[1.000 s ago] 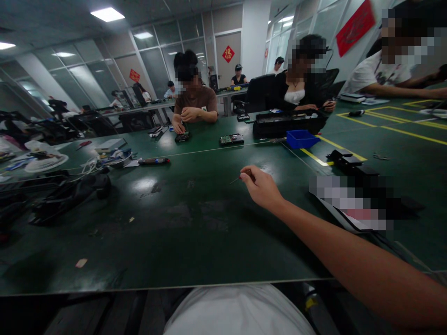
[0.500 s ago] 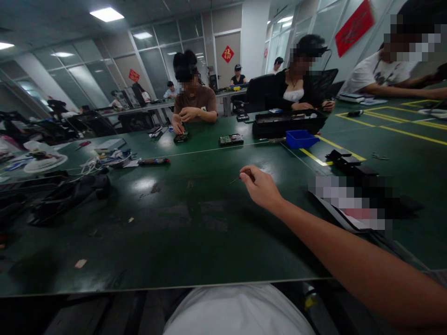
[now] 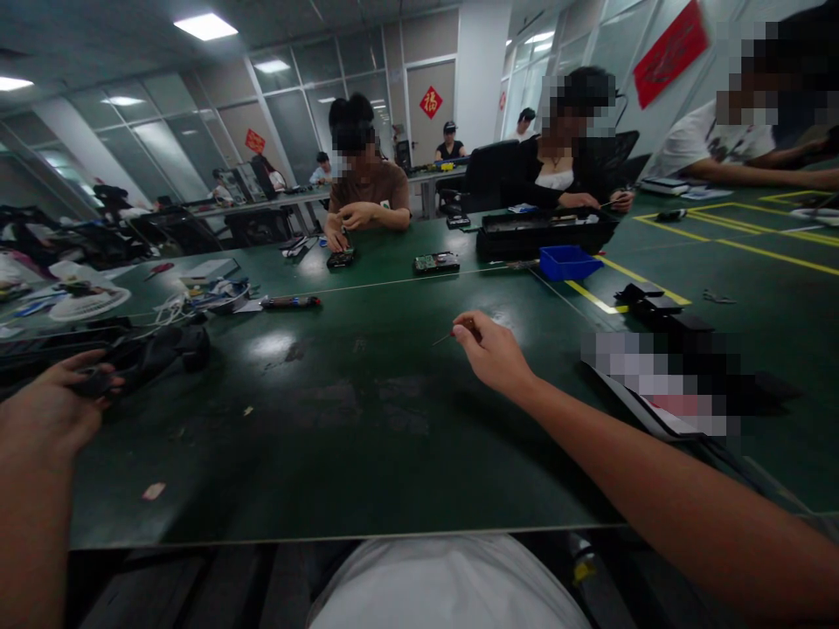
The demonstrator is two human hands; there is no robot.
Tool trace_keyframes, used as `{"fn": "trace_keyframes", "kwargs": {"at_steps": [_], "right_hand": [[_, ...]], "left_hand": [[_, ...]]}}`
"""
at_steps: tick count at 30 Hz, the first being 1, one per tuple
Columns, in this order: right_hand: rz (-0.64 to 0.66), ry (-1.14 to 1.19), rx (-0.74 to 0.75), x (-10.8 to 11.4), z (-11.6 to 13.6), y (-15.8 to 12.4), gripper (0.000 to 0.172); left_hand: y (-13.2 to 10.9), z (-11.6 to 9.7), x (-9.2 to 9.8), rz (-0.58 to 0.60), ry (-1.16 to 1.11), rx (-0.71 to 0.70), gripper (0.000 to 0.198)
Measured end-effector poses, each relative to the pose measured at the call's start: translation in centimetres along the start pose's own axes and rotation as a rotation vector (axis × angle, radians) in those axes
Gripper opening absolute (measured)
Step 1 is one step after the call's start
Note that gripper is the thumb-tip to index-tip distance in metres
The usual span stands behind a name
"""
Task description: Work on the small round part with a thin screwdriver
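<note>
My right hand hovers over the middle of the green table, fingers pinched on a thin screwdriver with a red handle, its tip pointing left. My left hand reaches in at the left edge, and its fingers curl round a small dark object beside a pile of black gear. What that object is I cannot make out.
A blurred dark box lies at my right. Farther off are a blue bin, a long black case, a circuit board and a white fan. Three people sit working across the table.
My left hand has come into view at the left and closed on a dark object. My right hand with the screwdriver has stayed put.
</note>
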State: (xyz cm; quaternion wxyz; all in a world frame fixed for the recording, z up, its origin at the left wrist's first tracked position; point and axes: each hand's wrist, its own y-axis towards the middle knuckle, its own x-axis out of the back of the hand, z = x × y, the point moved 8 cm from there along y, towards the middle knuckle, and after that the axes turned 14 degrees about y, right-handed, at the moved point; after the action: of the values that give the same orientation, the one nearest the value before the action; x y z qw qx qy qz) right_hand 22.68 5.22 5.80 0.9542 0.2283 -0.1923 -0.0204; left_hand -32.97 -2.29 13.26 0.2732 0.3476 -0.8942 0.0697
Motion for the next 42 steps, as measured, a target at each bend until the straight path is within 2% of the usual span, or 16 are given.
{"fn": "trace_keyframes", "kwargs": {"at_steps": [2, 4, 6, 9, 10, 12, 14, 17, 20, 25, 29, 33, 42], "right_hand": [[0.0, 0.006, -0.02, 0.0, -0.2, 0.0, 0.022], [0.004, 0.021, -0.027, -0.1, -0.3, 0.0, 0.024], [0.007, 0.045, -0.021, -0.1, -0.3, 0.0, 0.025], [-0.003, 0.071, -0.015, 0.0, -0.3, 0.0, 0.023], [-0.005, 0.077, -0.014, 0.0, -0.2, 0.0, 0.022], [-0.008, 0.084, -0.009, 0.2, 0.1, 0.0, 0.022], [-0.017, 0.084, -0.002, 0.4, 0.4, -0.1, 0.026], [-0.052, 0.087, 0.017, 0.9, 0.9, -0.2, 0.03], [-0.103, 0.199, 0.031, 1.3, 1.2, -0.4, 0.026], [-0.211, 0.462, 0.067, 2.2, 1.8, -0.7, 0.017], [-0.139, 0.496, 0.083, 1.5, 2.1, -0.8, 0.017], [-0.031, 0.393, 0.071, 0.1, 1.4, -0.9, 0.019], [0.005, 0.36, 0.061, -0.5, 0.6, -0.8, 0.022]], "left_hand": [[-0.4, -0.6, -3.6, 0.056, -0.117, 0.034, 0.024], [-1.8, -2.1, -8.1, 0.182, -0.145, -0.013, 0.034], [-4.1, -4.0, -12.7, 0.31, -0.133, -0.134, 0.045], [-9.0, -5.9, -19.9, 0.576, 0.011, -0.296, 0.045], [-10.7, -6.4, -21.9, 0.631, 0.051, -0.341, 0.043], [-13.6, -7.5, -25.1, 0.725, 0.053, -0.409, 0.038], [-16.0, -8.8, -27.6, 0.787, 0.003, -0.458, 0.037], [-18.0, -10.4, -30.2, 0.789, 0.065, -0.556, 0.044], [-18.9, -10.9, -32.2, 0.737, 0.169, -0.658, 0.056], [-19.1, -9.5, -33.6, 0.717, 0.127, -0.737, 0.038], [-18.3, -8.6, -33.3, 0.671, 0.076, -0.8, 0.038], [-17.8, -8.4, -33.3, 0.651, 0.046, -0.797, 0.045], [-18.2, -8.6, -33.2, 0.635, 0.085, -0.833, 0.044]]}}
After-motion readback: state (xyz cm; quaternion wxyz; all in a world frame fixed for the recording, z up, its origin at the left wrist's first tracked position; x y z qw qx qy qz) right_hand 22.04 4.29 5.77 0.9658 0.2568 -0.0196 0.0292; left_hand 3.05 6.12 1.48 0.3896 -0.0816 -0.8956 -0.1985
